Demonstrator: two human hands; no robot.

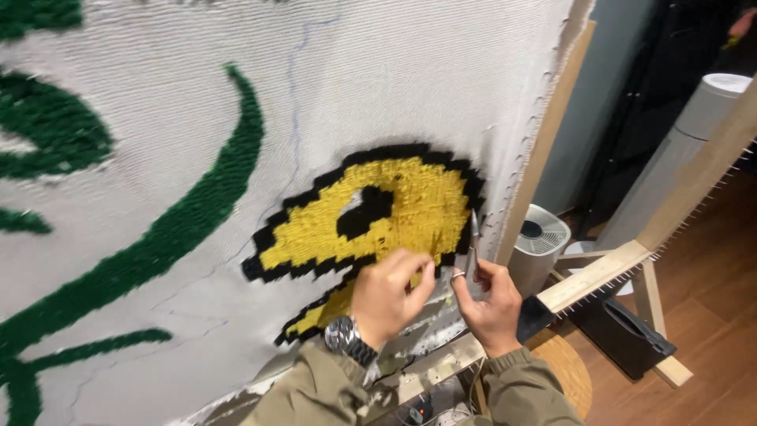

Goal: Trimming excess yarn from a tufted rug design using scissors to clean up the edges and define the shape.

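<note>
While the white cloth hangs stretched on its wooden frame, the person works at the lower right part of it, where a yellow tufted patch with a black outline sits close to the frame's right edge. Green tufted curves sweep across the cloth to the left of it. The left hand, a metal watch on its wrist, has its fingers bent and pressed against the bottom edge of the patch, seemingly pinching the pile there; whether it grips any loose yarn, I cannot tell. The right hand, a ring on one finger, is closed around small scissors held upright, blades pointing up beside the patch's right border.

Yarn like this looks soft, light and springy, likely to give under a fingertip, so it is best taken by a small pinch of pile near the outline. By contrast, the cloth seems taut and would resist a pull.

Beyond the frame stand a white round fan and a tall grey cylinder on the wooden floor.
</note>
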